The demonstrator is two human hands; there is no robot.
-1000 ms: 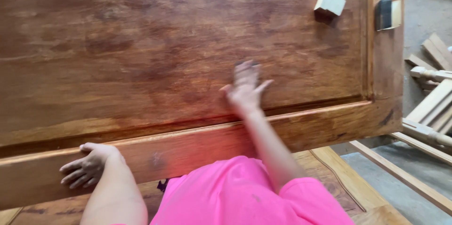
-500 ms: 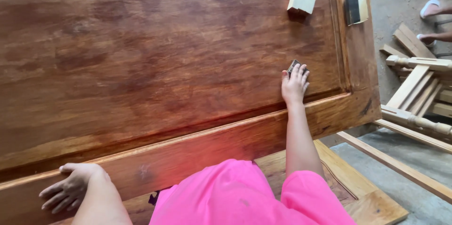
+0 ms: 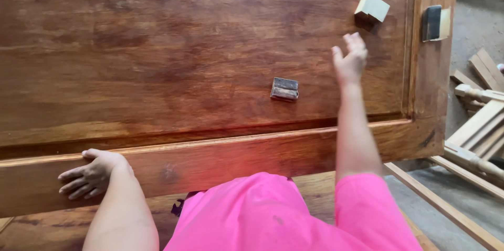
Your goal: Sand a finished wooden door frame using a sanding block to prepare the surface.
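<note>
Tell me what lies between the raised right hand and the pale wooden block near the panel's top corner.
Nothing: in the head view only bare brown door panel separates the right hand from the pale block.

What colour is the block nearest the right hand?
Pale cream-tan block, just beyond the right hand; clearest in the head view.

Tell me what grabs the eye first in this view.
A big reddish-brown wooden panel fills the view. The right hand reaches up over it toward a pale block near the top right, with a small dark block lying mid-panel. The left hand rests on the panel's near rail, above a bright pink garment.
</note>
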